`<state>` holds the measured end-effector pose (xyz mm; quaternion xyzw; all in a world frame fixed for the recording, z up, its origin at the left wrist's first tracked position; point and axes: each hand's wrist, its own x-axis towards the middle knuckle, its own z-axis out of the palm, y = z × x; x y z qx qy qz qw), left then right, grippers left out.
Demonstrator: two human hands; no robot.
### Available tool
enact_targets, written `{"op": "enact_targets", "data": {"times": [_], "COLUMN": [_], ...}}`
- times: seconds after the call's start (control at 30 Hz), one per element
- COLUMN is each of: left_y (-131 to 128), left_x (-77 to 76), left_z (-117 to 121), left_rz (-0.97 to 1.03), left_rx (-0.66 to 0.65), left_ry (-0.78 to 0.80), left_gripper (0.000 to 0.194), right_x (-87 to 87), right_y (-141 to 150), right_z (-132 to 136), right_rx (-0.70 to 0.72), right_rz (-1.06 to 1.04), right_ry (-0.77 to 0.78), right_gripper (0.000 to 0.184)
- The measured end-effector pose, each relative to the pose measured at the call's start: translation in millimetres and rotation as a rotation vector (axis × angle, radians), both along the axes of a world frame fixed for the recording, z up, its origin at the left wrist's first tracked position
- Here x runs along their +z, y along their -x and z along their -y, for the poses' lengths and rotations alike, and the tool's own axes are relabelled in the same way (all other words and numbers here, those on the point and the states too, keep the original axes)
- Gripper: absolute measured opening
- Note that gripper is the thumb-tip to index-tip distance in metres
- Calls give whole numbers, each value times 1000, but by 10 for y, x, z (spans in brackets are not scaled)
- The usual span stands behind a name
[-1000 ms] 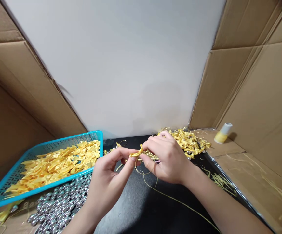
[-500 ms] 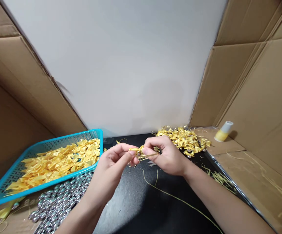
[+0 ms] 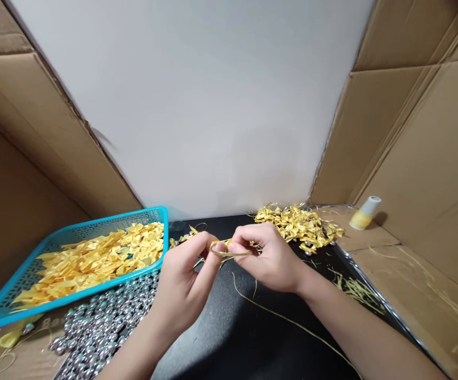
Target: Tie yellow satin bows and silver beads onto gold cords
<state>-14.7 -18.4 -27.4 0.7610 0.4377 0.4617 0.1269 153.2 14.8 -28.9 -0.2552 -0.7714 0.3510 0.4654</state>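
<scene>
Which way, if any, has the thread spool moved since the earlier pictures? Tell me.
No; judged against the right cardboard wall, the thread spool stands in the same place, no shift visible.

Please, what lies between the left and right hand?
In the head view, golden cord and yellow ribbon are held between the left hand and right hand.

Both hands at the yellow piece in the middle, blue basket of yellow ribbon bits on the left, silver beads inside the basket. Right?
Beads are wrong: the head view shows the silver beads outside the blue basket, along its near side. The left hand, right hand, yellow piece and ribbon bits are as you say.
</scene>
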Motion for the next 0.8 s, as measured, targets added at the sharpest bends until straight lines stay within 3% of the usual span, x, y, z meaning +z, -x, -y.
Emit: {"op": "enact_targets", "data": {"times": [0.1,0.23,0.47,0.57,0.7,0.8], "left_y": [-15,-77,-227,-223,-117,-33], "left_x": [-60,-152,-127,-130,-156,-154], "left_z": [-22,-34,13,8,-29,-52], "left_rz": [243,594,978,994,780,665], "left_rx": [-110,-250,-345,-351,-313,-261], "left_ry": [207,388,553,567,565,510], "left_gripper": [32,32,29,30,28,30], "right_x": [-26,-123,-192,-167,-108,-55], "right_y": [18,85,166,155,59,-59], "right_z": [-37,-89,-64,-44,-34,-58], "right_rx": [161,323,389,368,292,338], "right_rz": [-146,-364,-527,-490,-302,-231], "right_ry": [232,336,512,498,366,319], "right_gripper": [24,23,24,28,29,23]}}
